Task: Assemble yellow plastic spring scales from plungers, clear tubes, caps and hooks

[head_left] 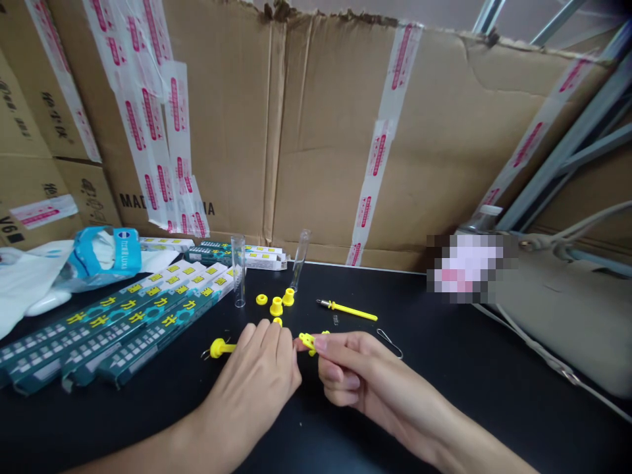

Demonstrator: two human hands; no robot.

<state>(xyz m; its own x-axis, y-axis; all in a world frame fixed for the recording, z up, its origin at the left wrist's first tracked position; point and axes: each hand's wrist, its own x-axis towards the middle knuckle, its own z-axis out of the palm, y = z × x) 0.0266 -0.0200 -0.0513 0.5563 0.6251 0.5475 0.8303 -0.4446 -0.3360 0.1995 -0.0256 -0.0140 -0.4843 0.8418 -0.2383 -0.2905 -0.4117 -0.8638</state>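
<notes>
Nearest are the two bare hands. The right hand [368, 376] closes thumb and fingers in a pinch on a small yellow plastic part [307, 341], which keeps the part up from the black table [459, 388] and lets its end stay free. Much of it is hidden by the fingers, but its long axis seems to lie across the view, and the free end points left toward the other hand. The left hand [251, 390] has its fingers together, with the tips down just beside a yellow cap [277, 321]; I cannot tell if it holds anything. To the left of this hand lies a yellow peg [220, 348] with a wire end.

Farther on are two yellow rings [276, 306], a yellow rod [347, 310] with a metal tip pointing left, a small spring [336, 320] and a wire clip [389, 343]. Behind them stand two clear tubes [238, 270], one upright, one tilted. Green boxes [113, 329] lie side by side on the left, before a taped cardboard wall [345, 131].
</notes>
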